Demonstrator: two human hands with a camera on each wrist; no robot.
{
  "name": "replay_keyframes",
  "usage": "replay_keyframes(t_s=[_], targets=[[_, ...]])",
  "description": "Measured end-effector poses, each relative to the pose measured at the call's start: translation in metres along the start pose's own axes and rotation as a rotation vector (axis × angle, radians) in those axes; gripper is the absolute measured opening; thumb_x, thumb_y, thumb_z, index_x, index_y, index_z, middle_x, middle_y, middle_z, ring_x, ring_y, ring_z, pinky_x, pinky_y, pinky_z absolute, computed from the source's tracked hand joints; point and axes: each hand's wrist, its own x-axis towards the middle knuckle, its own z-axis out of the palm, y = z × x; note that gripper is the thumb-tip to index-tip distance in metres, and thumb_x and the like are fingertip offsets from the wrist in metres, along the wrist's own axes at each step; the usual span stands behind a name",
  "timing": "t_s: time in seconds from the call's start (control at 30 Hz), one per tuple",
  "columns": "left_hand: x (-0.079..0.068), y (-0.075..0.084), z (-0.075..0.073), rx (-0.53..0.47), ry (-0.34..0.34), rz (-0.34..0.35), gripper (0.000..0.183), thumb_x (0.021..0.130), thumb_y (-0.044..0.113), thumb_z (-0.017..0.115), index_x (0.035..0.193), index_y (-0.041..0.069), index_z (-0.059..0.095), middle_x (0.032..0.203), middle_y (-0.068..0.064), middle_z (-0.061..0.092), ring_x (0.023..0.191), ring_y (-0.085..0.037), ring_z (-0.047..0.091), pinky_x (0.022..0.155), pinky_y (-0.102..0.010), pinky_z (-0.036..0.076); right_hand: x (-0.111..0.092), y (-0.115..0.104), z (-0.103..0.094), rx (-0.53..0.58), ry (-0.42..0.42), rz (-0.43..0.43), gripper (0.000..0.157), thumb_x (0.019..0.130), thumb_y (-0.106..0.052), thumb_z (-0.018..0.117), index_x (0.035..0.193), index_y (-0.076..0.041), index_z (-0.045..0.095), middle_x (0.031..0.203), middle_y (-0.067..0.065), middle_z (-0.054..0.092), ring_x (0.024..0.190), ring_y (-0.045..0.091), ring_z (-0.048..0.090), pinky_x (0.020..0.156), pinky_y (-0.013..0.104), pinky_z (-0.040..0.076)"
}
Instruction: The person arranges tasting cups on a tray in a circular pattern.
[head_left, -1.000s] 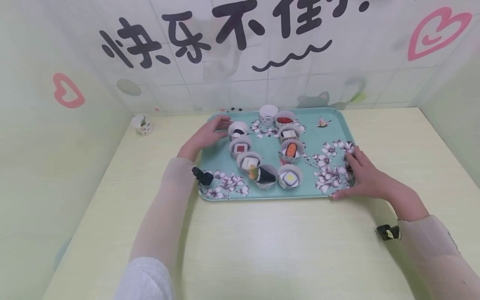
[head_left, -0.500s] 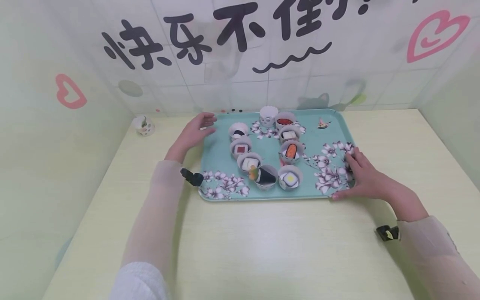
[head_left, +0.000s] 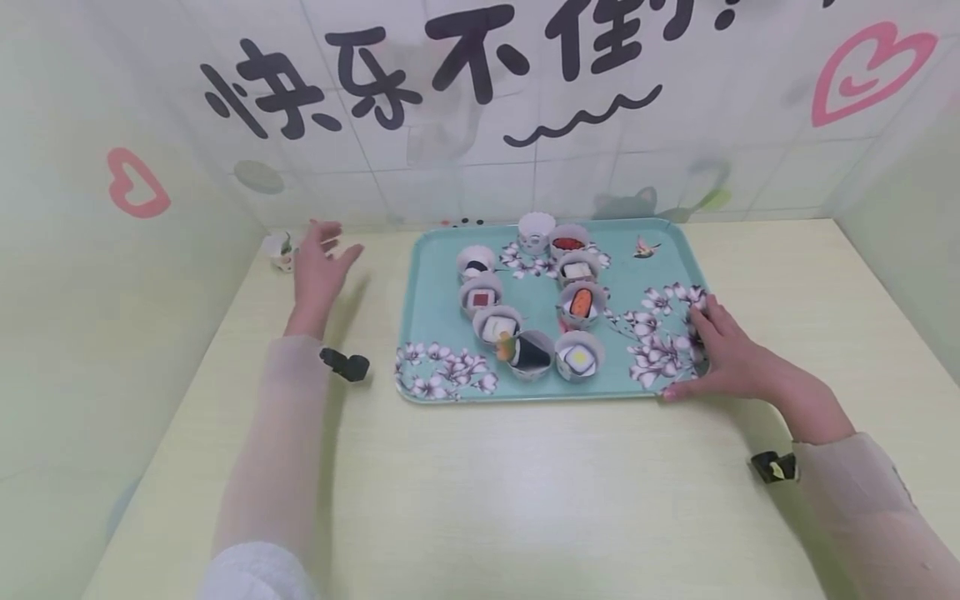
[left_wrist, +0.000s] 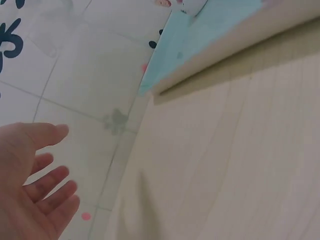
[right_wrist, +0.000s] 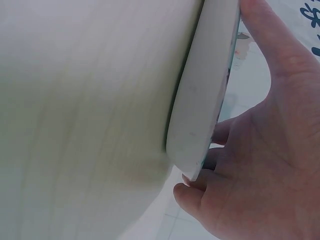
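Note:
My left hand (head_left: pixel 321 271) is off the tray's left side, fingers spread and bent a little, holding nothing. In the head view it overlaps a small white paper cup (head_left: pixel 280 252) with a leaf print at the table's back left. My right hand (head_left: pixel 738 358) grips the near right corner of a teal flower-printed tray (head_left: pixel 438 287), thumb at the front edge and fingers along the side. On the tray, several scalloped cups form a V, among them a cup with an orange-topped sushi piece (head_left: pixel 581 304) and one with a dark hand roll (head_left: pixel 531 354). The back cup (head_left: pixel 536 233) shows only its outer wall.
The pale wooden table (head_left: pixel 517 500) meets a white tiled wall (head_left: pixel 465 183) behind the tray. Another wall (head_left: pixel 90 333) rises along the table's left edge. A black wrist mount (head_left: pixel 345 364) sits by my left sleeve, and a second black mount (head_left: pixel 772 467) by the right.
My left hand has moved left from beside the cups on the tray, past the tray's edge, to the small cup at the back left. The right hand stays at the tray corner.

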Motion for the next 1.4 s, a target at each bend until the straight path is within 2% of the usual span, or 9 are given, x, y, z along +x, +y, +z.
replay_keyframes(t_s=[0.17,0.3,0.47,0.6,0.8,1.03,1.23,1.3,1.4], targets=[[0.001,-0.016,-0.022,0.008,0.155,-0.153,0.070,0.094,0.035,0.068,0.152,0.014,0.035,0.159,-0.009,0.036,0.146,-0.027,0.036,0.120,-0.041,0.035,0.001,0.002,0.002,0.002,0.010,0.004,0.140,0.068,-0.048,0.088,0.153,0.014,-0.004,0.157,0.038,-0.023,0.148,0.055,-0.013,0.116,0.072,0.013],[0.004,-0.032,-0.038,0.011,0.187,-0.241,0.074,0.093,0.038,0.068,0.154,0.017,0.032,0.162,-0.008,0.031,0.148,-0.026,0.033,0.120,-0.040,0.036,0.001,0.001,0.002,0.006,0.012,0.013,0.140,0.068,-0.049,0.088,0.153,0.014,-0.004,0.158,0.037,-0.022,0.148,0.055,-0.012,0.116,0.073,0.013],[0.006,-0.050,-0.053,-0.027,0.188,-0.299,0.077,0.093,0.039,0.068,0.156,0.018,0.028,0.164,-0.004,0.028,0.151,-0.022,0.028,0.121,-0.037,0.033,0.001,-0.001,0.002,0.007,0.005,0.012,0.140,0.068,-0.050,0.087,0.153,0.013,-0.004,0.157,0.037,-0.022,0.148,0.055,-0.012,0.116,0.073,0.013],[0.007,-0.058,-0.059,-0.033,0.145,-0.303,0.081,0.094,0.042,0.066,0.158,0.018,0.021,0.167,-0.003,0.021,0.153,-0.023,0.023,0.124,-0.040,0.028,0.001,-0.002,0.001,0.007,0.003,0.014,0.141,0.068,-0.050,0.088,0.153,0.013,-0.004,0.158,0.037,-0.022,0.148,0.055,-0.012,0.116,0.073,0.014],[0.008,-0.063,-0.063,0.047,0.058,-0.267,0.080,0.097,0.037,0.061,0.160,0.014,0.017,0.168,-0.013,0.014,0.154,-0.035,0.017,0.126,-0.050,0.022,0.001,-0.002,0.001,-0.002,0.004,0.020,0.141,0.068,-0.051,0.087,0.153,0.013,-0.004,0.158,0.037,-0.022,0.148,0.054,-0.013,0.116,0.073,0.014],[0.011,-0.068,-0.062,0.158,-0.011,-0.204,0.067,0.101,0.030,0.055,0.156,0.006,0.024,0.166,-0.021,0.013,0.153,-0.043,0.014,0.126,-0.056,0.015,0.002,-0.002,0.002,0.002,0.009,0.017,0.141,0.067,-0.051,0.088,0.153,0.013,-0.004,0.158,0.037,-0.021,0.148,0.054,-0.012,0.117,0.072,0.013],[0.013,-0.067,-0.060,0.201,0.042,-0.224,0.051,0.100,0.026,0.056,0.142,-0.001,0.046,0.158,-0.023,0.034,0.144,-0.042,0.034,0.119,-0.054,0.033,0.002,-0.002,0.002,-0.011,0.010,0.011,0.140,0.067,-0.050,0.088,0.153,0.014,-0.003,0.158,0.038,-0.020,0.148,0.054,-0.012,0.117,0.072,0.014],[0.013,-0.066,-0.057,0.210,0.066,-0.229,0.046,0.099,0.028,0.059,0.133,-0.001,0.053,0.146,-0.023,0.047,0.131,-0.038,0.047,0.105,-0.047,0.045,0.001,-0.002,0.002,-0.016,0.008,0.015,0.140,0.067,-0.050,0.088,0.153,0.014,-0.003,0.157,0.038,-0.020,0.148,0.054,-0.012,0.117,0.072,0.015],[0.011,-0.068,-0.050,0.210,0.097,-0.209,0.040,0.095,0.033,0.065,0.114,0.000,0.057,0.119,-0.015,0.057,0.107,-0.029,0.052,0.084,-0.036,0.047,0.001,-0.001,0.001,-0.021,0.008,0.012,0.140,0.068,-0.049,0.088,0.152,0.014,-0.004,0.157,0.039,-0.021,0.148,0.055,-0.012,0.116,0.072,0.015]])
